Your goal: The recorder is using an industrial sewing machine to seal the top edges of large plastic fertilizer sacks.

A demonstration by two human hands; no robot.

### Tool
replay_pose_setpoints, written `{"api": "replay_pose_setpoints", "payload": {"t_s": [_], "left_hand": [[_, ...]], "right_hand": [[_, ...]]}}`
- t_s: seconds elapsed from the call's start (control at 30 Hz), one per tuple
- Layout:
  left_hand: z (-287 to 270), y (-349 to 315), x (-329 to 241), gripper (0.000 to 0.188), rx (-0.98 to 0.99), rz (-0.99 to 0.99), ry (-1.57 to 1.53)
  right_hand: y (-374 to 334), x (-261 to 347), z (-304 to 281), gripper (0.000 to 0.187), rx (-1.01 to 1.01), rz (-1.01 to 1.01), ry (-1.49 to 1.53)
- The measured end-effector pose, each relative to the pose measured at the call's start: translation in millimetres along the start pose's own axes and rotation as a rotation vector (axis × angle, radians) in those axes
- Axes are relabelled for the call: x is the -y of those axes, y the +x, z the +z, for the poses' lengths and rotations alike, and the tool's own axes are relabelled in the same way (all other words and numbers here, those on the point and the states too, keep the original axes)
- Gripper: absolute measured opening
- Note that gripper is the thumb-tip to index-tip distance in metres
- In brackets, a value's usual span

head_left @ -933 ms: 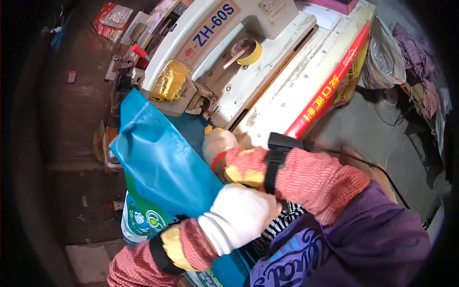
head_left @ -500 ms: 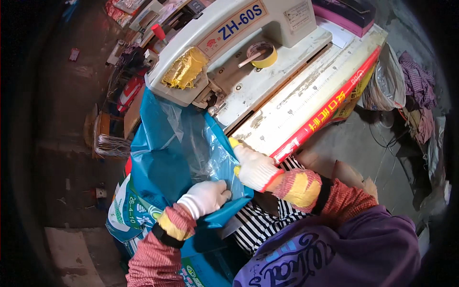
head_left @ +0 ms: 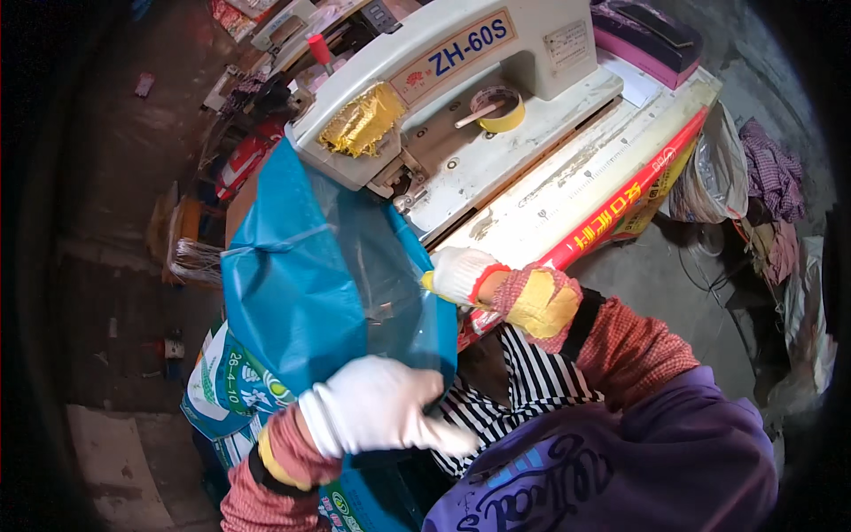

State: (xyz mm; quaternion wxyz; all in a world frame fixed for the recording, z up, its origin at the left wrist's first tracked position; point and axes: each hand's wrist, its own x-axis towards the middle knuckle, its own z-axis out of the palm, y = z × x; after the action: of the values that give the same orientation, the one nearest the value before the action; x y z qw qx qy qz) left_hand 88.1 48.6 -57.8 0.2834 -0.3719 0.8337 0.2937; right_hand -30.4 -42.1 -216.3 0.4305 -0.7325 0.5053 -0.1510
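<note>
A large blue plastic sack [head_left: 279,284] with a clear liner [head_left: 377,266] inside hangs before me, its mouth spread. The sack's far corner lies against the head of an industrial sewing machine [head_left: 355,115]. My right hand [head_left: 463,277], in a white glove with yellow fingertips, is closed on the sack's right edge beside the table; its fingertips are partly hidden. Over the sack's near edge is my left hand [head_left: 377,406], in a white glove. Its thumb and fingers stretch apart, and nothing shows between them.
A yellow tape roll [head_left: 498,108] with a small stick lies on the machine bed. Red and yellow printed sheeting [head_left: 612,213] covers the worktable's [head_left: 567,182] near edge. A dark and pink box [head_left: 651,40] stands at its far end. White sacking and cloth [head_left: 771,177] sit at right.
My left hand has let go of the sack's near edge, moved nearer and spread its fingers. My right hand has curled onto the edge. The sack's left side has swung outward.
</note>
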Motion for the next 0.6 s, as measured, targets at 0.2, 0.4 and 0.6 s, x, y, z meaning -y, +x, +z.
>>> {"api": "replay_pose_setpoints", "payload": {"t_s": [0.2,0.4,0.6], "left_hand": [[11.0,27.0,0.2,0.026,-0.228,0.054,0.225],[-20.3,82.5,41.1,0.010,-0.284,-0.236,0.369],[-5.7,138.5,170.9,0.024,-0.750,-0.488,0.069]], "right_hand": [[36.4,-12.8,-4.7,0.025,0.034,-0.180,-0.337],[48.7,-21.3,4.2,0.021,-0.135,-0.428,-0.538],[27.1,6.8,8.1,0.028,0.135,0.207,0.721]]}}
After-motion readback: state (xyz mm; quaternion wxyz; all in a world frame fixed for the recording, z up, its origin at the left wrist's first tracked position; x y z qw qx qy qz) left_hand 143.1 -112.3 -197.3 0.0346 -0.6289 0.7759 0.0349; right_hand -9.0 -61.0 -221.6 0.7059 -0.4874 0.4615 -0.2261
